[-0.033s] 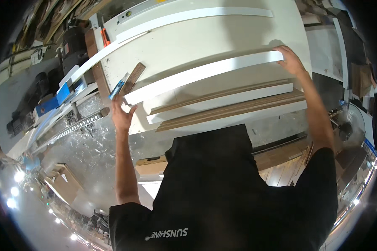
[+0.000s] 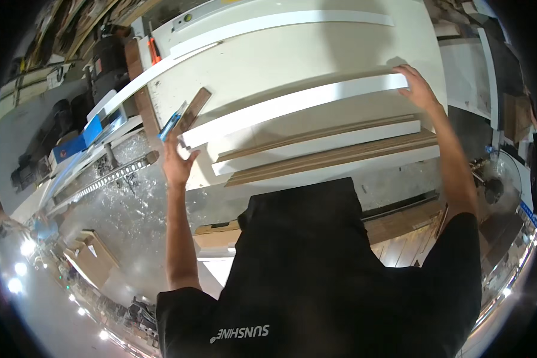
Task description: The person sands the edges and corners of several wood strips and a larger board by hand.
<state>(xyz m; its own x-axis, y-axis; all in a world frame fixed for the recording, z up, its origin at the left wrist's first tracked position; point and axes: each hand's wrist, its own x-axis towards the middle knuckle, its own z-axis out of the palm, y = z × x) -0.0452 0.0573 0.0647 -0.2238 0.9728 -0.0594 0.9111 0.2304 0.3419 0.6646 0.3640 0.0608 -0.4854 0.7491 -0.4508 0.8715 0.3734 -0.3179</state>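
A long white strip (image 2: 298, 104) lies across the pale worktable, bowed by the lens. My right hand (image 2: 420, 92) grips its right end, fingers over the far edge and thumb at the near side. At the other end my left hand (image 2: 178, 164) has its fingertips against the strip's tip, thumb spread apart. Just beyond those fingertips is a blue utility knife (image 2: 171, 124), beside a short brown wood piece (image 2: 198, 107). Nearer me lie a shorter white strip (image 2: 316, 147) and brown-edged boards (image 2: 334, 156), roughly parallel to the long one.
Another long white strip (image 2: 280, 21) runs along the table's far side, near a spirit level (image 2: 200, 15) and an orange-handled tool (image 2: 154, 51). Left of the table is a slotted metal rail (image 2: 110, 180). Cardboard (image 2: 92, 256) sits on the floor at left.
The whole scene has shifted very slightly rightward in view. Both hands keep their places at the strip's ends.
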